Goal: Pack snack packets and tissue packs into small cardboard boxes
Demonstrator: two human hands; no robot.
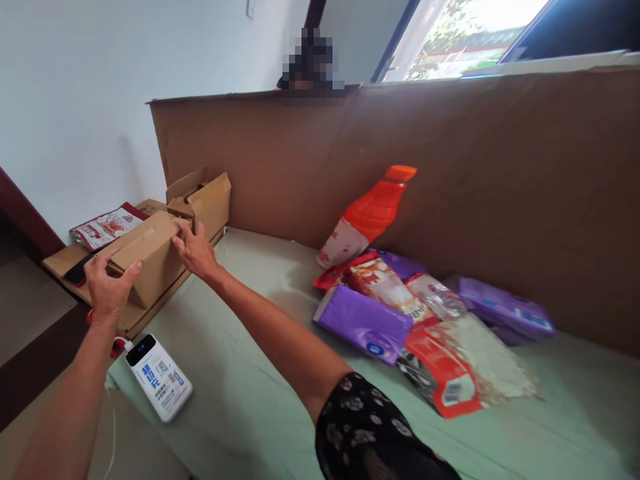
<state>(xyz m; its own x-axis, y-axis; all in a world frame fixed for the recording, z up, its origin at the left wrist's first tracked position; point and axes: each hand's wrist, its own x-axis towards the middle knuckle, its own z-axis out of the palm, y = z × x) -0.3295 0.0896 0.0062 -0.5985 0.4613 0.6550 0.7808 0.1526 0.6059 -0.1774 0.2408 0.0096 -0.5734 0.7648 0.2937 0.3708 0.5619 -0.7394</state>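
Note:
A small brown cardboard box (150, 257) lies at the left end of the table on flattened cardboard (65, 261). My left hand (107, 287) grips its near end, thumb on top and fingers curled around the edge. My right hand (196, 250) presses on the box's far upper corner, fingers bent over it. Just behind stands a second cardboard box (207, 200) with open flaps.
A white power bank (160, 377) with a cable lies at the table's near-left corner. Snack packets, purple packs (363, 320) and an orange bottle (367, 217) lie mid-table on the green cloth (260, 400). A tall cardboard sheet (450, 173) walls the far side. A red packet (105, 227) rests far left.

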